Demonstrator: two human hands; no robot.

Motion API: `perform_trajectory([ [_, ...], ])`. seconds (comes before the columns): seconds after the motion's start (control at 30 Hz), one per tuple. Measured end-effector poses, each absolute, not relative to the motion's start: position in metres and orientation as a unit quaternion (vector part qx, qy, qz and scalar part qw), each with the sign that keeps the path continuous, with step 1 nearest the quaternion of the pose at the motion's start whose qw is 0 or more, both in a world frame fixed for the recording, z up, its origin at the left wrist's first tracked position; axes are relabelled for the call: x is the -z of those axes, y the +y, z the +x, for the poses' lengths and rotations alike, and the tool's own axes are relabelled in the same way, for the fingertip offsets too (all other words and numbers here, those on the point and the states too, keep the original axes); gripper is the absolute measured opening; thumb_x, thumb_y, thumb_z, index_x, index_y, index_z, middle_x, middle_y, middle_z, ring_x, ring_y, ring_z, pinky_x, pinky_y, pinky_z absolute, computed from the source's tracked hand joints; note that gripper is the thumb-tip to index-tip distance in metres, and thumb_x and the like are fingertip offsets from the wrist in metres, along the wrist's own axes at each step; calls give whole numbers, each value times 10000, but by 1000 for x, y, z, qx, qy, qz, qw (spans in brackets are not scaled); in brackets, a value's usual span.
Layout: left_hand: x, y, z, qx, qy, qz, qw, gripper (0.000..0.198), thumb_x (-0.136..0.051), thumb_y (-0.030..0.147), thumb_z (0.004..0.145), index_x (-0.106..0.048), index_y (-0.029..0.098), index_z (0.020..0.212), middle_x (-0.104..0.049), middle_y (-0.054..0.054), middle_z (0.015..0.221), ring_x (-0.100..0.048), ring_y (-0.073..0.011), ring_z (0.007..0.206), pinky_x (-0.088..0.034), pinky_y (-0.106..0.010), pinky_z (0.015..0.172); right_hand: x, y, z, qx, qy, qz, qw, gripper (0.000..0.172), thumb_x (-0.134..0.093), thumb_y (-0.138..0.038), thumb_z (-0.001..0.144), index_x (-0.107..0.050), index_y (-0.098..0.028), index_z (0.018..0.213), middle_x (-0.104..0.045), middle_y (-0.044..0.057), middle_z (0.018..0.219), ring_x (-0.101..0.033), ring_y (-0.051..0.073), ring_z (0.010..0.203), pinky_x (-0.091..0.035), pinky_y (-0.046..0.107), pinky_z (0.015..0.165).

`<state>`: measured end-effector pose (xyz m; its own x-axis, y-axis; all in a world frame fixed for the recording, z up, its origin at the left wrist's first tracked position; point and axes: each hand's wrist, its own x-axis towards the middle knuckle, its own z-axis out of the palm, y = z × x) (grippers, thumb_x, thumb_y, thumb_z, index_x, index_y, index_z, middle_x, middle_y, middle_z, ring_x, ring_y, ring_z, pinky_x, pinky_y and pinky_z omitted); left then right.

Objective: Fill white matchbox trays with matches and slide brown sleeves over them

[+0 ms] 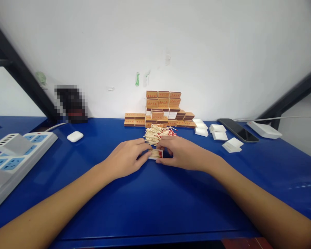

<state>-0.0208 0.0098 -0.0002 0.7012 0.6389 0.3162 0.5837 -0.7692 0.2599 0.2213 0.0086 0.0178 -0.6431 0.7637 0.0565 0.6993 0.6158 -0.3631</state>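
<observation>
A small white matchbox tray (152, 158) holding red-tipped matches (155, 153) lies on the blue table between my hands. My left hand (128, 156) grips its left end, thumb at the near side and fingers at the far side. At the right end, my right hand (182, 152) has its thumb on the near edge and its index finger curled over the far side. Just behind the tray is a loose pile of matches (155, 134), partly hidden by my right hand. Orange matchbox sleeves (163, 102) are stacked behind the pile against the wall.
Several white trays (217, 128) lie right of the stack, beside a dark phone (238, 130) and a white box-shaped device (264, 130). On the left are a white earbud case (75, 136) and a power strip (23, 166). The white wall (209, 69) closes off the back.
</observation>
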Motion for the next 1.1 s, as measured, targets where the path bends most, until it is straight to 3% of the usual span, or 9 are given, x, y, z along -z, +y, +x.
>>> perform_trajectory([
  [0.3, 1, 12, -22, -192, 374, 905, 74, 135, -564, 233, 1020, -694, 198, 1006, -614, -6, 854, -550, -149, 686, -393, -295, 631, -19, 7, 221, -152, -892, -417, 90, 204, -723, -393, 932, -668, -200, 972, -663, 52, 960, -563, 174, 787, -409, 306, 690],
  [0.6, -2, 18, -27, -230, 379, 894, 61, 149, -549, 234, 1041, -677, 189, 978, -612, -12, 871, -550, -152, 737, -404, -299, 670, -22, 6, 219, -150, -893, -416, 87, 208, -725, -388, 938, -667, -196, 991, -678, 62, 993, -576, 173, 785, -412, 306, 696],
  [0.8, 7, 13, -18, -247, 360, 892, 122, 129, -599, 243, 1026, -717, 200, 994, -577, 4, 813, -538, -144, 720, -400, -284, 662, -18, 7, 220, -152, -892, -416, 94, 216, -734, -402, 928, -664, -199, 957, -663, 51, 953, -564, 175, 788, -402, 304, 686],
  [1.1, 7, 13, -19, -249, 368, 893, 75, 196, -574, 279, 1036, -741, 187, 1083, -598, -28, 926, -570, -154, 772, -449, -308, 700, -20, 7, 221, -158, -891, -416, 93, 208, -738, -382, 928, -669, -191, 974, -668, 46, 965, -560, 159, 770, -410, 299, 689],
])
